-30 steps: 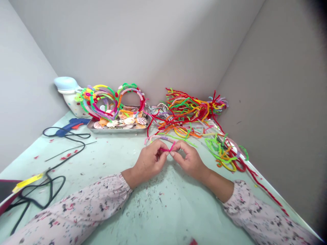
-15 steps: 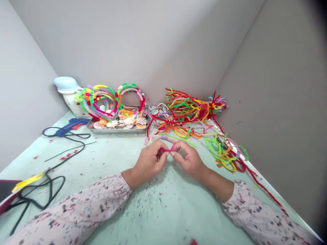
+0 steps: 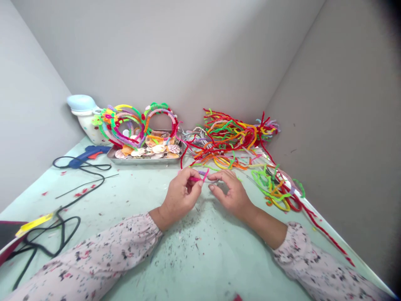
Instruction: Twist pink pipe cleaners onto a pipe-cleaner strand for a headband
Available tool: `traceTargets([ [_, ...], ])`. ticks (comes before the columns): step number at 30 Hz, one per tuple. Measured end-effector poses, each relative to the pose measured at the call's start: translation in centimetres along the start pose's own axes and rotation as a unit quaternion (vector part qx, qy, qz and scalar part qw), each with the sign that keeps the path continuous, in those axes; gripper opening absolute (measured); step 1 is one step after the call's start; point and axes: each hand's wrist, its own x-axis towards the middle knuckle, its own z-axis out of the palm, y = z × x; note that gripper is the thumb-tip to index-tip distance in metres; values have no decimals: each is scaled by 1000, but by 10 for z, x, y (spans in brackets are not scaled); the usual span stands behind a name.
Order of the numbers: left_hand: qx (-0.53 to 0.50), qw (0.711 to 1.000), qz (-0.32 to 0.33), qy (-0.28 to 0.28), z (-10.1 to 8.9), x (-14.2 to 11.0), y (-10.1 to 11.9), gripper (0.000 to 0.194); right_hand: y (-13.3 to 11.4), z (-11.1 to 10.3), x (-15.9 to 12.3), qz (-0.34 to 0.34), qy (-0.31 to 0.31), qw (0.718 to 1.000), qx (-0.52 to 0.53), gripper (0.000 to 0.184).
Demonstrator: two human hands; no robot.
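In the middle of the table, my left hand (image 3: 181, 191) pinches a bright pink pipe cleaner (image 3: 206, 174) between thumb and forefinger. One end of it sticks up past the fingertips, and part is hidden in the hand. Just to the right, my right hand (image 3: 231, 190) has its thumb and forefinger apart, with nothing plainly held between them. Behind both hands lies a thin band with a purple-wrapped section (image 3: 202, 172), mostly covered by the fingers.
A metal tray (image 3: 144, 161) of shells holds colourful pipe-cleaner headbands (image 3: 159, 109). A pipe-cleaner pile (image 3: 232, 133) lies at the back, more loops (image 3: 282, 196) at right. At left are a blue glue gun (image 3: 84, 156), a black cord (image 3: 67, 232) and a white-blue container (image 3: 86, 119).
My right fingers have let go of the pink pipe cleaner and parted. My left hand has shifted slightly left with it, opening a gap between the hands.
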Motion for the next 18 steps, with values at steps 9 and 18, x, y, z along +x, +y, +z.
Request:
traceTargets([
  [9, -84, 995, -36, 27, 0, -2, -10, 11, 11, 4, 0, 71, 86, 993, -41, 17],
  [18, -9, 999, -19, -30, 2, -1, -2, 11, -3, -3, 2, -58, 61, 996, -26, 19],
])
